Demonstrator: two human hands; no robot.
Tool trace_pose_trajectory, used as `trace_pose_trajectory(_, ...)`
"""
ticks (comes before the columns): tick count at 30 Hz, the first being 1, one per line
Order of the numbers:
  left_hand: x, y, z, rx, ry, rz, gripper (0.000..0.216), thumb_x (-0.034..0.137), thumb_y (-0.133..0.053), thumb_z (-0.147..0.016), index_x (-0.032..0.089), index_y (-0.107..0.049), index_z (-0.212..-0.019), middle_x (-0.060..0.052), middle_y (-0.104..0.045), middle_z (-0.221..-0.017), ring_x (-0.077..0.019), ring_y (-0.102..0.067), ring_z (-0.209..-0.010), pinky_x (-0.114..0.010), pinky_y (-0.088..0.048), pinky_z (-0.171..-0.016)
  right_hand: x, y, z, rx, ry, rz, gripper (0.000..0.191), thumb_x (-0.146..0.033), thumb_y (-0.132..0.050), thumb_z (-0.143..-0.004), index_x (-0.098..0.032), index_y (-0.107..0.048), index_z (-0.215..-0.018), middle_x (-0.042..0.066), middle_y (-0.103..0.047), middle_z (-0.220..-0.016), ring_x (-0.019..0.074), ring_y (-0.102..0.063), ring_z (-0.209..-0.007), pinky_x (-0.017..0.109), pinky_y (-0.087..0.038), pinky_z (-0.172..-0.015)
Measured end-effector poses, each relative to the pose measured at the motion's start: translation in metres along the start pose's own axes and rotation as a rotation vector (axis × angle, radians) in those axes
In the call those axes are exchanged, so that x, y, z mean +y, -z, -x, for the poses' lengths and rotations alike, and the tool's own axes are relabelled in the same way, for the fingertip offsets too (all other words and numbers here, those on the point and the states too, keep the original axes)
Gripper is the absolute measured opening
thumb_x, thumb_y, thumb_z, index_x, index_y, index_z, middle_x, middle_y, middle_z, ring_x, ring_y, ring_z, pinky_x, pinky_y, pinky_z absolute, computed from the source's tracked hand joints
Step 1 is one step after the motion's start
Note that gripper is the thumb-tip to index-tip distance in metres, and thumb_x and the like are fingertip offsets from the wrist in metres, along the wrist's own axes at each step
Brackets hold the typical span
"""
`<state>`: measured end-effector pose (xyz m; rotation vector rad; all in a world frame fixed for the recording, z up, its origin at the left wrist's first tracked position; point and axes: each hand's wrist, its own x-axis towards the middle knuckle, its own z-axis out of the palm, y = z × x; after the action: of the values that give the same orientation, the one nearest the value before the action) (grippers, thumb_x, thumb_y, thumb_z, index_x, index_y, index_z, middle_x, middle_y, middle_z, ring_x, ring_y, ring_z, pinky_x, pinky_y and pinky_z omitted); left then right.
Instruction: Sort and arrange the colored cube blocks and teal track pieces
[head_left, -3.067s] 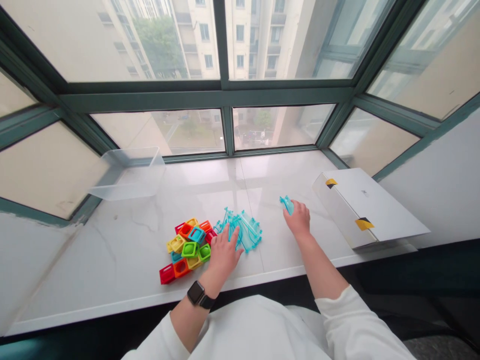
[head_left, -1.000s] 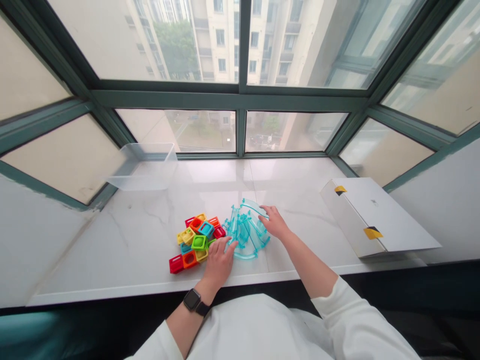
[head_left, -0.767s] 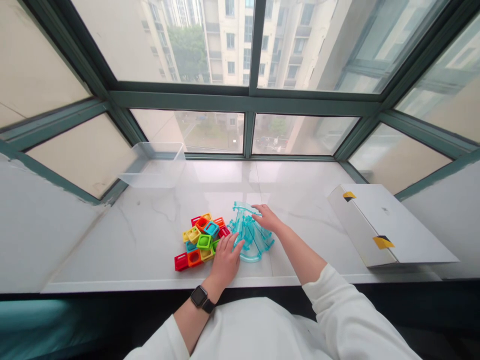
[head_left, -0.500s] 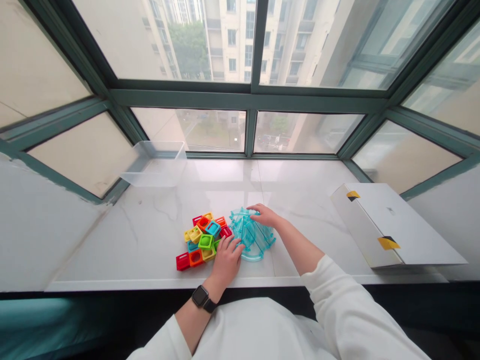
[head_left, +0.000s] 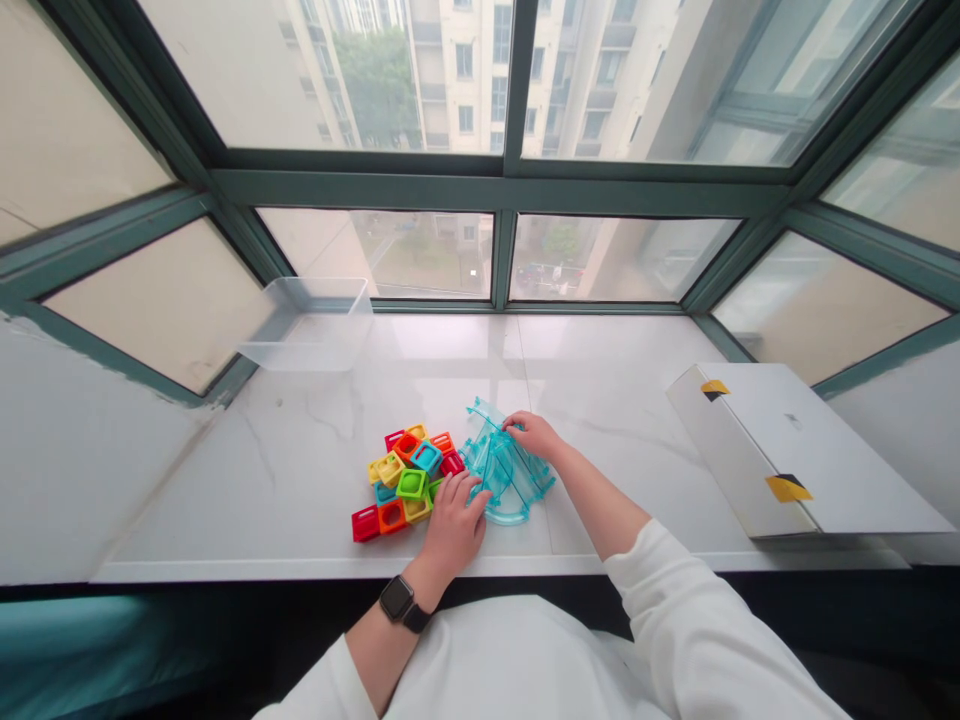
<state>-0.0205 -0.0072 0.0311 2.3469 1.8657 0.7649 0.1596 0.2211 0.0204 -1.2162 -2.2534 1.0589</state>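
Note:
My right hand (head_left: 531,436) closes its thumb and fingers on the edge of a translucent blue plastic track piece (head_left: 486,412), at the far side of a pile of similar curved blue pieces (head_left: 510,480). Lying palm down, my left hand (head_left: 454,520) has its fingers spread over the near right edge of some colourful blocks, its thumb next to the blue pieces. The blocks are hollow cubes in red, orange, yellow, green and blue; a green block (head_left: 412,484) is near my left fingertips. Part of the heap is hidden under that hand.
A clear plastic bin (head_left: 315,352) stands at the back left of the white marble sill (head_left: 600,380). At the right lies a white box (head_left: 810,440) with yellow and black tape. Green-framed windows enclose the sill.
My right fingers have closed on a blue track piece, and its far end now sticks out farther back and left. My left hand has hardly moved.

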Motion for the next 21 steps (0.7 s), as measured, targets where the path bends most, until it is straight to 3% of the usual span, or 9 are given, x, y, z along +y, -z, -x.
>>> trace_pose_trajectory(5,-0.003,0.001,0.003,-0.009,-0.012,0.018,0.041,0.017,-0.061,-0.091,0.024,-0.069,-0.13,-0.01,-0.067,-0.137,-0.0334,-0.051,-0.141,-0.058,-0.037,-0.125,0.008,0.003,0.001,0.011,0.001,0.038,0.015,-0.022,-0.064,-0.092,-0.026,-0.079,-0.096,0.003,-0.079,-0.11,0.0226,-0.071,-0.107,0.036,-0.051,-0.103)
trace_pose_trajectory(10,-0.004,0.0,0.005,0.004,-0.018,0.023,0.038,0.019,-0.06,-0.094,0.025,-0.07,-0.131,-0.01,-0.068,-0.136,-0.033,-0.052,-0.14,-0.059,-0.039,-0.123,0.012,0.01,0.009,0.001,0.029,0.056,0.042,-0.003,-0.057,-0.084,-0.029,-0.077,-0.111,0.0,-0.078,-0.12,0.0225,-0.07,-0.115,0.037,-0.051,-0.107)
trace_pose_trajectory(17,-0.007,-0.004,0.001,-0.018,-0.006,0.035,0.04,0.016,-0.06,-0.093,0.025,-0.07,-0.13,-0.009,-0.069,-0.137,-0.032,-0.053,-0.139,-0.058,-0.037,-0.124,0.012,0.016,0.006,-0.037,0.048,-0.008,0.07,0.0,-0.052,-0.084,-0.036,-0.062,-0.143,-0.003,-0.08,-0.12,0.022,-0.071,-0.119,0.04,-0.052,-0.11)
trace_pose_trajectory(21,-0.004,-0.004,-0.003,-0.028,0.001,0.03,0.051,0.013,-0.06,-0.09,0.026,-0.066,-0.139,-0.009,-0.067,-0.141,-0.0328,-0.051,-0.139,-0.059,-0.036,-0.124,0.014,0.013,-0.004,-0.013,0.026,-0.062,0.054,-0.009,-0.049,-0.09,-0.032,-0.071,-0.134,0.0,-0.077,-0.129,0.0231,-0.068,-0.125,0.044,-0.049,-0.115)
